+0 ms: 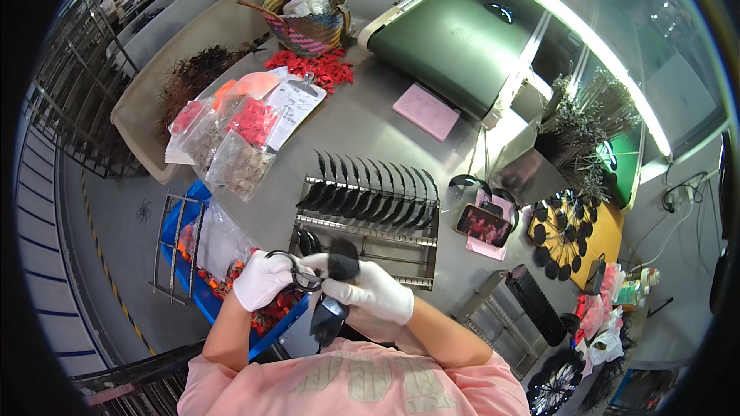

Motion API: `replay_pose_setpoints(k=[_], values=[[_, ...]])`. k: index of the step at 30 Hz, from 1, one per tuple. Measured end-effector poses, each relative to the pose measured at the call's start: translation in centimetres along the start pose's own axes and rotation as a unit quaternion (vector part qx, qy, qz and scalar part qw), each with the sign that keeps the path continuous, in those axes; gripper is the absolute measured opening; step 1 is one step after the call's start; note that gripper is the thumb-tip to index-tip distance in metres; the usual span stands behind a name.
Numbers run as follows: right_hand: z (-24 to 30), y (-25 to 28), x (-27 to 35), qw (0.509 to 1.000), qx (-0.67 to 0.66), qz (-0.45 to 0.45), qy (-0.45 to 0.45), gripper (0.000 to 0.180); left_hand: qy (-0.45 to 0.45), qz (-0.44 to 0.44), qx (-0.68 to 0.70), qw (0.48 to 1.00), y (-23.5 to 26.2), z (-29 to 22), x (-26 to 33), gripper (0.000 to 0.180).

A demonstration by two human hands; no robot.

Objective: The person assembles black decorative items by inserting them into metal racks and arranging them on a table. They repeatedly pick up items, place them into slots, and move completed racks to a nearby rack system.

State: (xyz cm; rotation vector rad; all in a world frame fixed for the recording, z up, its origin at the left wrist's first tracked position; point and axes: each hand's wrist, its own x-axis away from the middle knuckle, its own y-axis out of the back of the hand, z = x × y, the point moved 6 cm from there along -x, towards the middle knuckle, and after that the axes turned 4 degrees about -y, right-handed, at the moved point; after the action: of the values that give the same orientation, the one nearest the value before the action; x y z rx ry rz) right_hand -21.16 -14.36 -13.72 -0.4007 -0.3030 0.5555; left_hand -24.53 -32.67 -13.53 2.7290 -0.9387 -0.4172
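Both my hands wear white gloves and meet low in the middle, in front of my pink shirt. My left hand (262, 282) is closed around one side of a black looped piece (302, 280). My right hand (371, 293) pinches at the other side of it, fingers bent. Dark rounded flat parts show above and below my right fingers; the upper one (343, 259) is blurred, the lower one (329, 317) is shiny. Whether these join the looped piece I cannot tell. Just beyond my hands lies a metal rack (370, 235) with a row of curved black pieces (366, 202) standing in it.
Left are a blue crate (196, 189) of red and orange bits, bagged parts (240, 166) and a clipboard (296, 108). A woven basket (310, 27) stands at the back. A phone (483, 226), another rack (493, 308) and black discs on wires (565, 235) lie right.
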Motion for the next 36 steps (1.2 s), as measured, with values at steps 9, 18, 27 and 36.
replay_pose_setpoints(k=[9, 18, 27, 36], values=[[-5.9, 5.6, 2.7, 0.95, 0.162, -0.224, -0.146, 0.039, -0.164, -0.401, -0.358, 0.827, 7.3, -11.0, -0.3, 0.022], [-9.3, 6.5, -1.5, 0.947, 0.217, -0.113, -0.208, 0.044, -0.063, -0.316, -0.403, 0.857, 12.6, -3.4, -4.4, 0.029], [-10.0, 6.0, -6.0, 0.833, 0.481, 0.002, -0.273, 0.053, -0.106, -0.052, -0.344, 0.931, -1.4, -0.7, -6.0, 0.027], [-2.9, 9.4, 9.2, 0.851, 0.475, -0.151, -0.164, 0.046, -0.168, -0.077, -0.213, 0.96, -13.2, -3.8, -8.4, 0.027]])
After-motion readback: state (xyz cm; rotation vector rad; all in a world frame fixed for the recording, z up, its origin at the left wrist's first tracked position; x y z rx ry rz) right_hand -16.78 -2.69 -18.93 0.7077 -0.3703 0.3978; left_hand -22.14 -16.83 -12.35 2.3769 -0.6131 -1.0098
